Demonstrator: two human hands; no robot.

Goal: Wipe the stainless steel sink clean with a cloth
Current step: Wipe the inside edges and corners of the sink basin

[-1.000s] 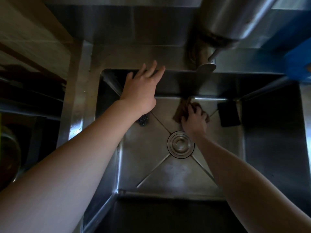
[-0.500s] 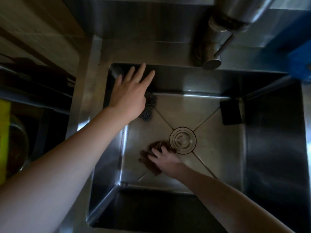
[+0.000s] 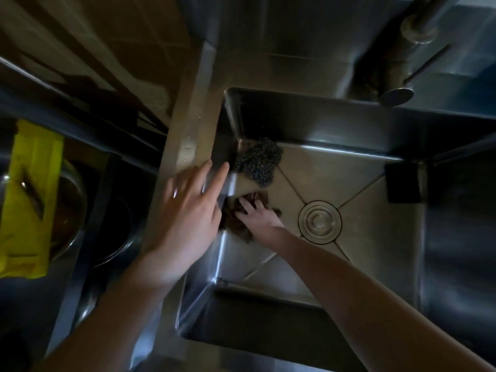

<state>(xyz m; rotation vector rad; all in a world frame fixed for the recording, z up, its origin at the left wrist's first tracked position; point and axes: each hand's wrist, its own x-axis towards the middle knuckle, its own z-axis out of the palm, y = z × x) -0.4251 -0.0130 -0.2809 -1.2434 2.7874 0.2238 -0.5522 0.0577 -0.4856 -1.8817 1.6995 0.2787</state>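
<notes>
Right grip [image 3: 259, 218] is down on the floor of the sink [image 3: 193, 124], fingers laid out fairly flat and pressing the brown cloth [image 3: 236, 224] against the foot of the left wall, just left of the drain [image 3: 319, 222]; they press it rather than curl round it, as far as I can see. Left grip [image 3: 185, 216] is spread, fingers straight and apart, holding nothing, over the left rim; whether it rests there I cannot tell. I judge the job to be about midway: the floor panels round the drain look smooth and bare, but the far-left corner lies under a wire scourer [image 3: 257, 162], a dark sponge [image 3: 402, 182] sits against the right wall, and the walls are too dim to judge, so those and the rim are likely left
</notes>
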